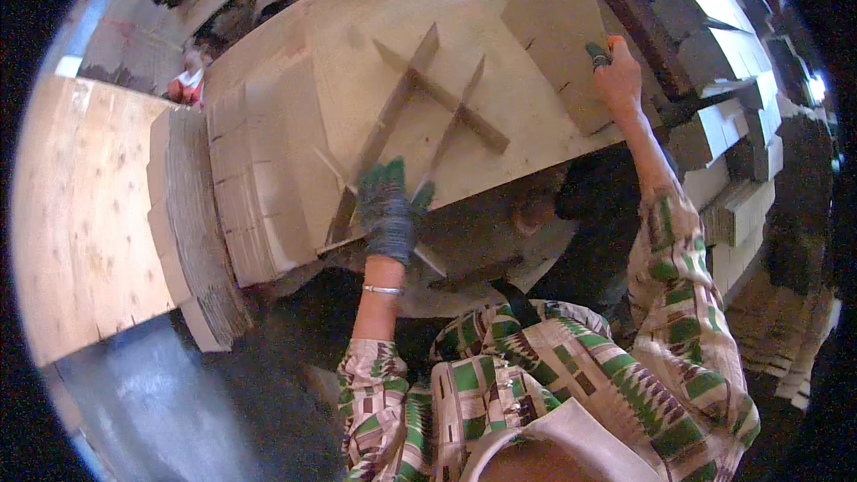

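Observation:
A divider of slotted cardboard strips [389,120] stands on edge on the plywood tabletop [486,13], its strips crossing one another. My left hand [388,214], in a grey and green knitted glove, is closed round the near end of this divider, over a crossing strip; its fingers are slightly blurred. At the right, my right hand [618,76] pinches the edge of a flat brown cardboard piece [558,36] lying on the table. That hand has a dark green cover on the thumb and an orange one on a fingertip.
Stacked cardboard pieces [259,174] lie at the table's left end, beside another upright stack [192,223]. Further left is a pale wooden board [89,214]. More cardboard stacks [714,36] crowd the right side. A person in red [187,85] is at the far left.

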A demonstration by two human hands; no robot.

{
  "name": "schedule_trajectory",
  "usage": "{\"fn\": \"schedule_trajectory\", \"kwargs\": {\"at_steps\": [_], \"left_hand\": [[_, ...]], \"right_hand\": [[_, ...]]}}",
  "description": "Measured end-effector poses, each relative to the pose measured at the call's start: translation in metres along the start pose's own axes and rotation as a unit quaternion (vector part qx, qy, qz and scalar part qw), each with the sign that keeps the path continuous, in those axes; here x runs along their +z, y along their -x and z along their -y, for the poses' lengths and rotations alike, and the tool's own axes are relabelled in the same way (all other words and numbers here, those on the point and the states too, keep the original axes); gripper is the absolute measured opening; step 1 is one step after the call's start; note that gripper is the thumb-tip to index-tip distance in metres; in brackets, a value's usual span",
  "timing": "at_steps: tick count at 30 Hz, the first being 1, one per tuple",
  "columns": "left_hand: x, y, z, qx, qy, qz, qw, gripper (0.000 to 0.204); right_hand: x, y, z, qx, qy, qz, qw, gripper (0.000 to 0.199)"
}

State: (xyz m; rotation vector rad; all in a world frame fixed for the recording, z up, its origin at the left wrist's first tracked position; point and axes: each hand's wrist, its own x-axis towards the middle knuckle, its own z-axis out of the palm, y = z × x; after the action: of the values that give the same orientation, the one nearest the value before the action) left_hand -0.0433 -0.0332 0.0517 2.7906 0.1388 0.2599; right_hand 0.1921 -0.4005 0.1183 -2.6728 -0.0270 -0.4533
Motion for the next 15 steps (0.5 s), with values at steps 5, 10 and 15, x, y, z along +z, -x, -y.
{"fn": "schedule_trajectory", "kwargs": {"at_steps": [5, 10, 15], "left_hand": [[0.020, 0.016, -0.001, 0.013, -0.071, 0.056, 0.996, 0.028], [0.019, 0.003, -0.006, 0.021, -0.078, 0.119, 0.990, 0.014], [0.023, -0.002, -0.012, -0.022, -0.080, 0.144, 0.986, 0.015]], "right_hand": [[0.007, 0.117, 0.123, -0.220, -0.196, 0.099, 0.950, 0.089], [0.046, 0.170, 0.151, -0.241, -0.145, 0.229, 0.932, 0.102], [0.050, 0.168, 0.159, -0.246, -0.152, 0.211, 0.934, 0.100]]}}
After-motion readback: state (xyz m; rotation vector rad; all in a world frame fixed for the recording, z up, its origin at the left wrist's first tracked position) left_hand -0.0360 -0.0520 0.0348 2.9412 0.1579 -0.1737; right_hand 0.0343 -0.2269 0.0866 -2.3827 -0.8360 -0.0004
